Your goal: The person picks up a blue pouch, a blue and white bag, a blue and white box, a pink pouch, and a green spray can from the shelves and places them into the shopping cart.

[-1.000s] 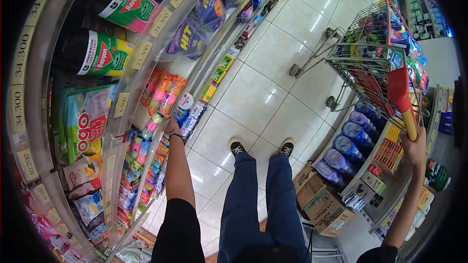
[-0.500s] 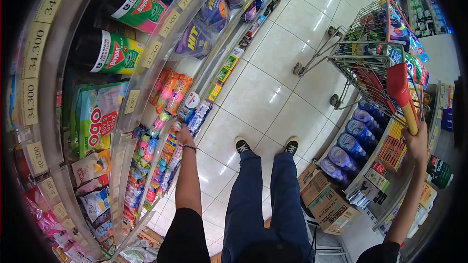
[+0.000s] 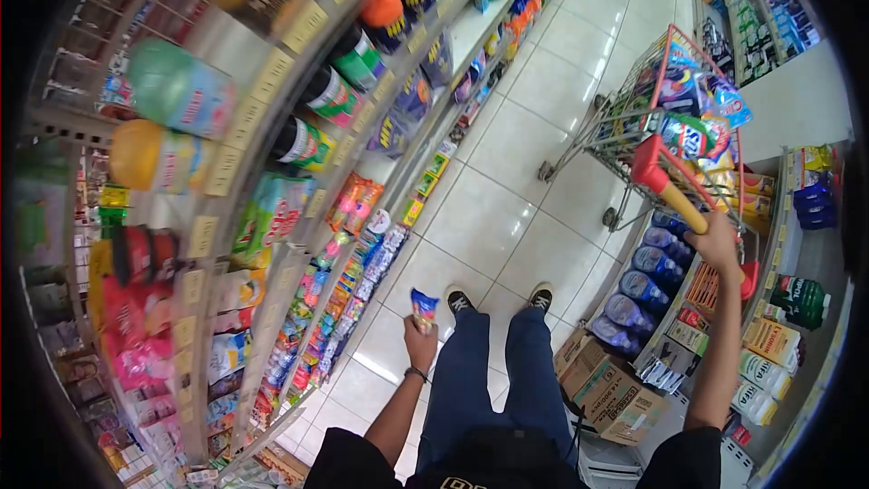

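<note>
My left hand (image 3: 420, 344) is closed around a small blue packet (image 3: 424, 304) with a yellowish lower part, held over the floor tiles to the left of my legs. Its print is too small to read. My right hand (image 3: 717, 240) grips the yellow, red-ended handle (image 3: 679, 202) of a shopping cart (image 3: 625, 125). Several colourful packs fill the cart, among them a green and white pack (image 3: 692, 136). On the lower left shelf, near my left arm, lie rows of small bright packets (image 3: 330, 317).
Shelves with price tags (image 3: 217, 169) curve along the left, carrying bottles (image 3: 172, 91) and pouches. On the right stand blue-purple bottles (image 3: 650, 264) and a cardboard box (image 3: 615, 398) beside my legs. White tiled floor (image 3: 489, 208) runs up the aisle.
My left hand has come away from the lower left shelf towards my legs, with the blue packet now showing in it. The cart handle and my right hand appear further left in view.
</note>
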Demonstrator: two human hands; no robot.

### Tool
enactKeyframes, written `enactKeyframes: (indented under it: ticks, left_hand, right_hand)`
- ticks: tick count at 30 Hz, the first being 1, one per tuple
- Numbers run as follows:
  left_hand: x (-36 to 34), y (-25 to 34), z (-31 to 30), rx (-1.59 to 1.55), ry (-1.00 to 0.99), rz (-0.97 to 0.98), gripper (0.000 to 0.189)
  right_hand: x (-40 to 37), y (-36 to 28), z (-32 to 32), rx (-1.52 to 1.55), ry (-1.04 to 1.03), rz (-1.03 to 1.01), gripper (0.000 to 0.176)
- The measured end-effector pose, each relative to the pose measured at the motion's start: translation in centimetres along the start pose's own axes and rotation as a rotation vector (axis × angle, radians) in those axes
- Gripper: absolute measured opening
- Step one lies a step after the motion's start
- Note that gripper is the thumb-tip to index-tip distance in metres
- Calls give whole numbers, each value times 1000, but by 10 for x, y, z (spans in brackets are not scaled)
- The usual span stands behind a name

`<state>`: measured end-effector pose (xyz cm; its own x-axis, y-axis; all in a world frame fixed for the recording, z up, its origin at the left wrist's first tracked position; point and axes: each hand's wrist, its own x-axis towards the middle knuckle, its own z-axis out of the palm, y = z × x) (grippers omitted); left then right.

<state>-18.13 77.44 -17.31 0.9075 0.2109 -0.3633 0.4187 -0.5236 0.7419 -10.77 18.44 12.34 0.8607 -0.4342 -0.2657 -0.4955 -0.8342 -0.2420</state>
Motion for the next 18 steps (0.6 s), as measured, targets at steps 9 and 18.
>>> enactKeyframes:
  ticks: [9,18]
  left_hand:
    - [-66,128,-73,-133,-207,167,44]
    - [-62,222,-105,-317,-259,196,43]
  right_hand:
    - [-14,0,13,-64,-1,40,30]
    - [-81,-22,23,7,-101,-12,27]
